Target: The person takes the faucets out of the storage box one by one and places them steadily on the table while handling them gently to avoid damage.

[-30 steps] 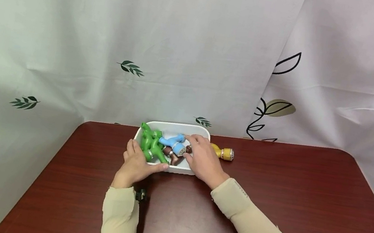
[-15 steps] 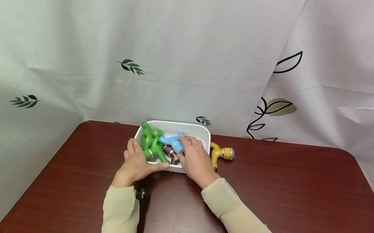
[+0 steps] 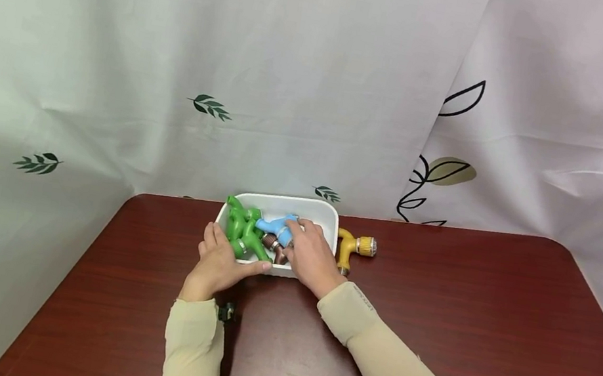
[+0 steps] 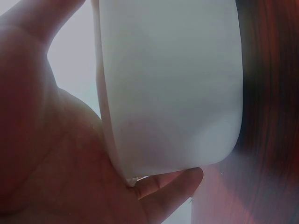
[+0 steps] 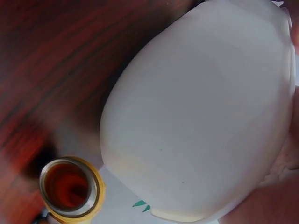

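A white plastic tray (image 3: 316,207) stands at the far edge of the table, with taps in it. My left hand (image 3: 213,266) holds its near left corner, fingers along the left side and thumb along the front rim. In the left wrist view, fingertips (image 4: 187,182) curve round the tray's end. Over the right half, my right hand (image 3: 314,256) grips a blue tap (image 3: 274,226) between thumb and fingers; the hand hides part of it. Beside it lies a brown tap (image 3: 270,242), partly covered. Several green taps (image 3: 250,243) fill the left part.
A yellow tap (image 3: 348,249) with a ribbed knob lies on the table just right of the tray. In the right wrist view its metal-ringed mouth (image 5: 69,189) shows. A patterned cloth backdrop (image 3: 307,82) hangs directly behind the dark red wooden table (image 3: 464,322).
My right hand has moved left from the tray's right side onto the blue tap, and the yellow tap has come into fuller view. My left hand has stayed on the tray's corner.
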### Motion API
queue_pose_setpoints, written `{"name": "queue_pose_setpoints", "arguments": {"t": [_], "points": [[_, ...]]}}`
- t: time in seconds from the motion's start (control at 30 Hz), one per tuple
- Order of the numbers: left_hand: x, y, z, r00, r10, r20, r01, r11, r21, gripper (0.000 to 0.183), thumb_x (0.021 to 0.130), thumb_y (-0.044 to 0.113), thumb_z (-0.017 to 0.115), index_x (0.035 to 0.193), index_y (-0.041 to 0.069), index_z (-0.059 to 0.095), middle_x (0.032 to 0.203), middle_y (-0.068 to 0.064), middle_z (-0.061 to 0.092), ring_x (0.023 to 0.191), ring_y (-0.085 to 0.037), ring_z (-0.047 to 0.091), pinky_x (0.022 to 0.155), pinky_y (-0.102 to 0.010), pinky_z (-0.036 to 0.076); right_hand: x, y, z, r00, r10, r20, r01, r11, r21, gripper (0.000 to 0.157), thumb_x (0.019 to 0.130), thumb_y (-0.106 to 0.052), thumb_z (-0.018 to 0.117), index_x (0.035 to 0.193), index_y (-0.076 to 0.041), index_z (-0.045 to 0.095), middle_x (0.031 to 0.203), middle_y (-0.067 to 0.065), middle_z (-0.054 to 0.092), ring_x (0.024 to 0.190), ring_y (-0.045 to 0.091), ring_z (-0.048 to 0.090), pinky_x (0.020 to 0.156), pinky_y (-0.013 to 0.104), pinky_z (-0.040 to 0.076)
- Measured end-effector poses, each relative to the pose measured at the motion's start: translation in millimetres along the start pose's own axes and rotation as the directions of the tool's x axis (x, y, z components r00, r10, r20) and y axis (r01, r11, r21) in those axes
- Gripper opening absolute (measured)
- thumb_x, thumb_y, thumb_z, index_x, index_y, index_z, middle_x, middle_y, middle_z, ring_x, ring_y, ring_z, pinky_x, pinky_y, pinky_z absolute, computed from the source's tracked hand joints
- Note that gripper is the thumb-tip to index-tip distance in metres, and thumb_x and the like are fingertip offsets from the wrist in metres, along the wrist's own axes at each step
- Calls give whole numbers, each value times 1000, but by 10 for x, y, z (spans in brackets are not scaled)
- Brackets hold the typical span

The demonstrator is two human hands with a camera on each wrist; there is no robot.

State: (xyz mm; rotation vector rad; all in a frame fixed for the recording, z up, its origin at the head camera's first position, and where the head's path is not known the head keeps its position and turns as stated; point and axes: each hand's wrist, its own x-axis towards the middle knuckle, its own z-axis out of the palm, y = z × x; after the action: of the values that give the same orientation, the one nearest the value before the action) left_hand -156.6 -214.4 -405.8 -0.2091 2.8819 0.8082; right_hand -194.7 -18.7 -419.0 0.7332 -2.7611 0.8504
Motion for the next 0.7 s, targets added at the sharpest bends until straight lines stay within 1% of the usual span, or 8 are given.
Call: {"name": "queue_pose_setpoints", "arguments": {"t": [0.1,0.2,0.4,0.6,0.7], "points": [[3,7,-7,1000,-1,1,1,1000,0,142,75,63,80,150,-18,-11,159,-34,-10,139,-56,13,108,-62,33,18,6,1,999,22,31,-22,1000,16,50,90,-11,76,138,-6,60,137,24,56,123,43,54,99,48,48],[5,7,-13,1000,-4,5,4,1000,4,142,76,63,79,150,-18,-11,159,-34,-11,139,-56,13,108,-61,33,35,10,4,999,15,50,-16,1000,20,47,90,-7,75,136,-7,63,137,23,57,122,42,55,101,48,47],[-2,13,-26,1000,-5,11,5,1000,6,142,76,63,79,150,-18,-11,159,-34,-12,138,-56,13,108,-62,34,57,11,5,998,-21,65,18,999,45,46,89,-2,72,134,-7,65,134,22,60,123,38,57,103,46,45],[-7,8,-19,1000,-2,13,2,1000,4,143,75,64,79,150,-18,-11,159,-34,-12,138,-56,13,108,-62,33,38,34,14,995,-85,56,79,993,91,44,88,7,62,129,-8,68,125,16,65,116,30,62,98,42,49],[-7,12,-10,1000,-4,16,4,1000,1,143,75,65,79,150,-17,-11,159,-33,-12,139,-56,12,108,-62,33,26,47,12,994,-96,43,91,990,108,43,87,9,61,126,-8,70,123,16,66,115,30,62,97,43,49]]}}
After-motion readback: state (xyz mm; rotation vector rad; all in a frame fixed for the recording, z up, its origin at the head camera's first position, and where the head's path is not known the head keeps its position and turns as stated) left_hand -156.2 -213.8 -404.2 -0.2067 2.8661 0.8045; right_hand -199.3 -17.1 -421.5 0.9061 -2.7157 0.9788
